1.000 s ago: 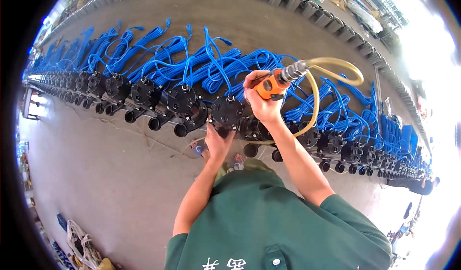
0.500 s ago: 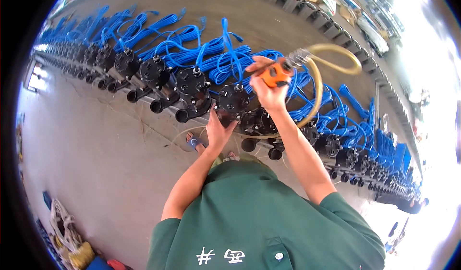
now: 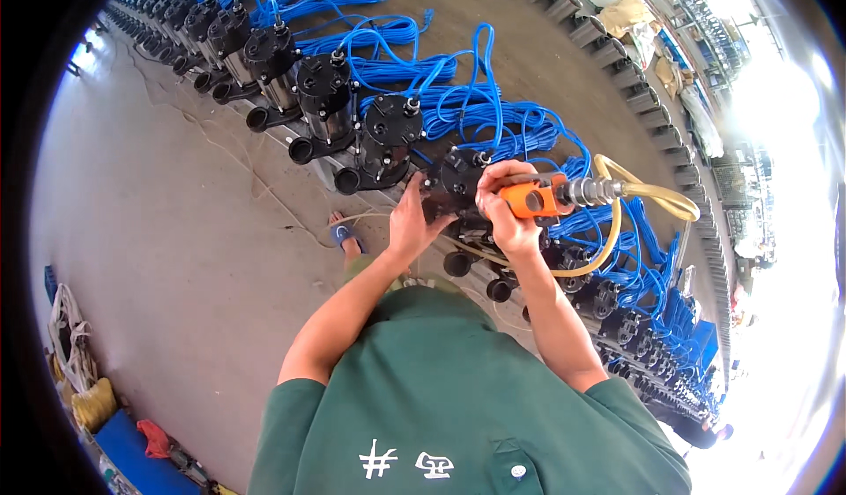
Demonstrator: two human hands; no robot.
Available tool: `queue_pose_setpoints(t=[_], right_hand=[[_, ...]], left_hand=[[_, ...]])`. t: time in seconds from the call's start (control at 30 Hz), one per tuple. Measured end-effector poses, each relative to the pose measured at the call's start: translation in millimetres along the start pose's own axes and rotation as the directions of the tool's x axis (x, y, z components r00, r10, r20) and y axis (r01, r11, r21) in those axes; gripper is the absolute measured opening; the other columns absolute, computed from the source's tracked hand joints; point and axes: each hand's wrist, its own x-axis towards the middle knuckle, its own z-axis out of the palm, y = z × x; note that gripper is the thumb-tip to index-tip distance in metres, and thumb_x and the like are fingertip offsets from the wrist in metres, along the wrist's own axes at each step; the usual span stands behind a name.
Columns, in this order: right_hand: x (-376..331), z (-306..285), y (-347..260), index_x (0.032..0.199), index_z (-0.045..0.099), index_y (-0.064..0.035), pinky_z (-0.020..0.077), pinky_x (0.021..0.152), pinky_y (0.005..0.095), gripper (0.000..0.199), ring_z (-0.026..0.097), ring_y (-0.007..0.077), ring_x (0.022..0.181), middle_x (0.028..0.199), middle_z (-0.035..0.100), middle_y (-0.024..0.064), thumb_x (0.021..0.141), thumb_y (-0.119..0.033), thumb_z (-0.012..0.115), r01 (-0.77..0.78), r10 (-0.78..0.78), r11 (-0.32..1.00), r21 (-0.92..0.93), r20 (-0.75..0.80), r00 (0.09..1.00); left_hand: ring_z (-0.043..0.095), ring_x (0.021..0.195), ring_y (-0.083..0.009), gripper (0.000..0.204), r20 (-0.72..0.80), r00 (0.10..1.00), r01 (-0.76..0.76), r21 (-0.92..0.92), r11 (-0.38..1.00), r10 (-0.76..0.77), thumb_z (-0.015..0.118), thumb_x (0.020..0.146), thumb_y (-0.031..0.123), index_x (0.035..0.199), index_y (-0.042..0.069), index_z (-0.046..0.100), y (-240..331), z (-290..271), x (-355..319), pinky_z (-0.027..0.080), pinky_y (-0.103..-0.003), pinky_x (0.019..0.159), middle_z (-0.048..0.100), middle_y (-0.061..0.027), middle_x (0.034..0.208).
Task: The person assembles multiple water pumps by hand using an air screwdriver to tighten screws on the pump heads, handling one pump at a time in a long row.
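Note:
My left hand (image 3: 412, 227) grips the near side of a submersible pump (image 3: 458, 171) with a round black top, thumb and fingers spread around its body. My right hand (image 3: 509, 222) is wrapped around an orange air tool (image 3: 534, 199), held close to the right side of that pump's top. A metal coupling (image 3: 589, 192) joins the tool to a yellowish hose (image 3: 665, 197) that loops back under my right forearm. Whether the tool touches the pump is hidden by my fingers.
Similar pumps (image 3: 389, 125) stand in a long diagonal row, with bundled blue cables (image 3: 397, 41) behind them. Metal cylinders (image 3: 630, 77) line the far side. A thin cord (image 3: 251, 173) lies on the floor at left. Sacks and a blue container (image 3: 141, 460) sit at lower left.
My right hand has lowered the orange air tool toward the pump's top and turned it level. The view has swung, so the row of pumps slants more steeply. My left hand stays on the pump.

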Motion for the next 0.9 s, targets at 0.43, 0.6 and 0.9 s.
queue_pose_setpoints(t=[0.43, 0.6, 0.9], right_hand=[[108.7, 46.6, -12.0, 0.11, 0.053, -0.001, 0.0504, 0.066, 0.0335, 0.033, 0.054, 0.0171, 0.068, 0.091, 0.057, 0.0128, 0.078, 0.005, 0.054, 0.123, -0.137, 0.989, -0.083, -0.188, 0.973], [115.3, 42.2, 15.8, 0.108, 0.051, -0.0028, 0.0511, 0.065, 0.0329, 0.029, 0.054, 0.0165, 0.07, 0.091, 0.055, 0.0111, 0.08, 0.004, 0.054, 0.021, -0.049, 0.985, -0.172, -0.156, 0.987], [120.8, 43.3, 14.9, 0.11, 0.054, 0.002, 0.054, 0.066, 0.0331, 0.03, 0.057, 0.0152, 0.068, 0.092, 0.06, 0.013, 0.079, 0.002, 0.053, -0.058, 0.029, 0.976, -0.208, -0.139, 0.99]], left_hand=[[0.061, 0.117, -0.0366, 0.114, 0.205, 0.96, -0.092, -0.413, 0.906, 0.191, 0.095, 0.052, 0.02, 0.148, 0.004, 0.036, -34.9, -10.2, 54.0, 0.048, -0.041, 0.102, 0.059, -0.0192, 0.129], [0.059, 0.116, -0.0335, 0.108, 0.452, 0.889, 0.165, -0.464, 0.87, 0.072, 0.096, 0.049, 0.021, 0.141, 0.001, 0.043, -51.5, -1.8, 50.5, 0.052, -0.038, 0.094, 0.051, -0.0196, 0.139], [0.061, 0.11, -0.0313, 0.107, 0.36, 0.922, 0.059, -0.501, 0.864, 0.146, 0.095, 0.049, 0.02, 0.14, 0.002, 0.042, -55.8, 4.6, 50.6, 0.052, -0.037, 0.089, 0.048, -0.0147, 0.143]])
